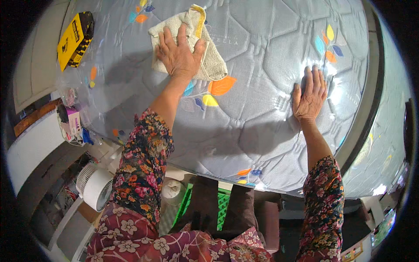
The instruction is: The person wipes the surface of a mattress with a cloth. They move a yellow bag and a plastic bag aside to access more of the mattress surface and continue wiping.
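My left hand [180, 54] lies flat on a folded cream terry cloth [212, 67] with a yellow edge, fingers spread, pressing it down rather than gripping it. Beneath the cloth is a grey quilted mattress [203, 131] under clear plastic film, printed with colourful leaves. Farther right, my right hand [309, 98] rests palm down on the shiny film. It holds nothing, and its thumb stands apart from the fingers. Bright glare surrounds its fingertips, just below a leaf print.
A yellow and black box [72, 42] sits at the mattress's upper left. Below it are a small purple and white box [73, 121] and a white fan [93, 186]. A green plastic crate [223, 206] shows near my legs. Another film-covered mattress [376, 144] is at right.
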Motion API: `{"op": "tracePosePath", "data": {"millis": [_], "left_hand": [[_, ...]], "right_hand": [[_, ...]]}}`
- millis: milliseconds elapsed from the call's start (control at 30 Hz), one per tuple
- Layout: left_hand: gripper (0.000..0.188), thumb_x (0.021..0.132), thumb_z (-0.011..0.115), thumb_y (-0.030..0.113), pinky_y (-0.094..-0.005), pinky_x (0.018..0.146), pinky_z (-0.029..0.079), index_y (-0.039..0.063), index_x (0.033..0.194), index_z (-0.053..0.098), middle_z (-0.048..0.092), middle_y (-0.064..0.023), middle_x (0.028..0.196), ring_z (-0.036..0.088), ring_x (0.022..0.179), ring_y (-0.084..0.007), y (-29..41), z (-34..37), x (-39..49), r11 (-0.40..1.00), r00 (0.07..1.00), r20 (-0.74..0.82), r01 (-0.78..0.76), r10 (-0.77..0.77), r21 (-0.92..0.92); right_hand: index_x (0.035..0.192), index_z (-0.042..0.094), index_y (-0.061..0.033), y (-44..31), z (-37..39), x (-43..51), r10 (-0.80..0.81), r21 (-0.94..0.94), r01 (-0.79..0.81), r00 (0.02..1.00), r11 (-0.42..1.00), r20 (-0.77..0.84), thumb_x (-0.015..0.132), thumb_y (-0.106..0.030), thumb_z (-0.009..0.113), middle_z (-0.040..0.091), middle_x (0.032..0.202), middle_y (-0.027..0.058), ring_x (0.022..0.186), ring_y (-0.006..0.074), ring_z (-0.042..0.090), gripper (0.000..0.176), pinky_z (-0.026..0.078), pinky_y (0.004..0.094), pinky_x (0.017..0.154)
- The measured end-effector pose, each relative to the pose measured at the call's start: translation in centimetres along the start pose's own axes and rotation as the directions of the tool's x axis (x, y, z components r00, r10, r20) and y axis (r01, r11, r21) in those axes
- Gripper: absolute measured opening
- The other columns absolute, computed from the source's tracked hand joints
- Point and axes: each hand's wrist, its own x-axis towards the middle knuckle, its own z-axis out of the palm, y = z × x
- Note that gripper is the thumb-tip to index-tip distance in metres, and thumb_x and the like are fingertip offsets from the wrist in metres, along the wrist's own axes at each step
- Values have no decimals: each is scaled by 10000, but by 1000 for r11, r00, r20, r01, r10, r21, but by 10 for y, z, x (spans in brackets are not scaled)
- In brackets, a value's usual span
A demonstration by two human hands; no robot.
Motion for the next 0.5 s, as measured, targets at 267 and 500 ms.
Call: {"op": "tracePosePath", "data": {"millis": [267,500], "left_hand": [[915,889,608,702,-675,1168,155,148,1583,392,225,-327,1622,196,1510,-493,42,-70,-110,955,931,234,-247,281,-166],[827,886,645,658,-686,1183,97,132,1511,517,223,-332,1624,156,1534,-495,54,-105,-183,907,871,303,-301,387,-294]], "right_hand": [[1573,425,-194,5,3,-3,12,22,-11,1000,1000,-28,1012,-445,509,394,1635,72,1530,278,317,621,178,490,1272],[1568,431,-170,0,1,-3,42,-16,-41,999,999,26,989,-415,518,393,1629,84,1532,278,309,634,179,486,1274]]}}
